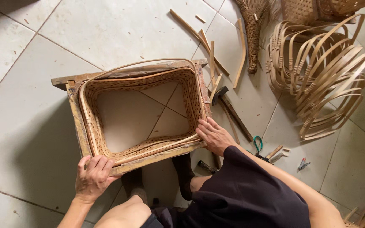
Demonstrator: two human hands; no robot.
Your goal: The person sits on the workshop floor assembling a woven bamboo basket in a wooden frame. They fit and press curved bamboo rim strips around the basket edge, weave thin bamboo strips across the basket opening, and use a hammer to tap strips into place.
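Basket: a bottomless woven basket point(142, 110) sits inside a rough wooden frame point(75, 122) on the tiled floor point(30, 63), left of middle in the scene, its opening facing straight up so the tiles show through it.
Long axis: the basket's longer side runs left to right, tilted a little so the right end lies farther away; its 4 walls stand roughly upright.
Rim: a pale bamboo strip point(148, 64) curves along the far edge and down the left side, and looks only loosely seated.
Left hand: the left hand point(93, 177) grips the near left corner of the frame, fingers point(100, 164) curled together over the wooden edge.
Right hand: the right hand point(214, 136) rests on the near right corner, fingers spread apart and pressing flat on the rim, not clamped on anything.
Nearby: a hammer point(227, 107) lies just right of the frame, green-handled scissors point(257, 144) near the right forearm, loose bamboo offcuts point(210, 50) on the far side, and a stack of bent bamboo hoops point(322, 71) well to the right.
Risk: as I judge it, the rim strip could spring out of the frame if the right hand's pressure eases, since bent bamboo wants to straighten.
Risk 2: pushing unevenly on the 2 near corners might skew the weave or slide the frame on the smooth tiles.
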